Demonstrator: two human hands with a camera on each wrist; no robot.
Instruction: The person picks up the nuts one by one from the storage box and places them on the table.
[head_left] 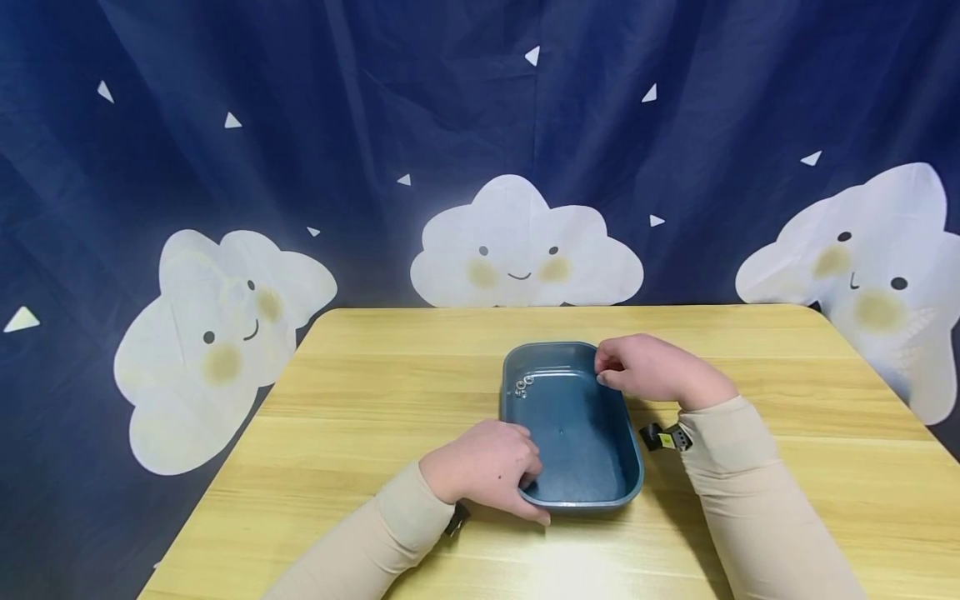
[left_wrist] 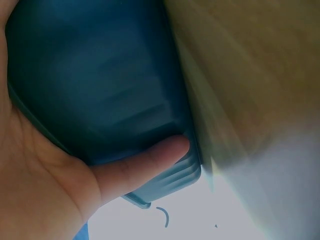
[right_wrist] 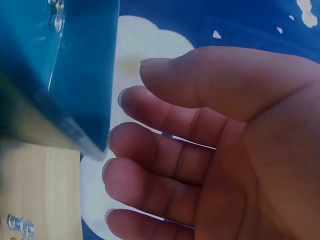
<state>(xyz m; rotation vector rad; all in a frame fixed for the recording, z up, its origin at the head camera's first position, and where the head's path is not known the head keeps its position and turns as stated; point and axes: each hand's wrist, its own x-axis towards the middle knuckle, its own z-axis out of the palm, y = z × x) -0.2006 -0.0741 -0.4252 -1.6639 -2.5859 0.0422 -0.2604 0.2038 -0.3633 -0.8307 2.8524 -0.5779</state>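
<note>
A blue-green plastic tray (head_left: 577,442) with raised walls lies on the table. My left hand (head_left: 491,468) grips its near-left corner, fingers over the rim; the left wrist view shows the thumb (left_wrist: 145,162) along the ribbed outer wall. At the far-right corner is my right hand (head_left: 660,368), its fingers loosely bent. In the right wrist view those fingers (right_wrist: 132,185) hold nothing and come close to the rim; whether they touch it I cannot tell. Several small, shiny, clear round pieces (head_left: 523,386) are in the tray by its left wall.
Similar small clear pieces (right_wrist: 21,225) appear on the wood in the right wrist view. The light wooden table (head_left: 375,400) extends around the tray. A dark blue curtain (head_left: 465,92) with clouds hangs behind it. Small dark devices (head_left: 663,437) sit at both wrists.
</note>
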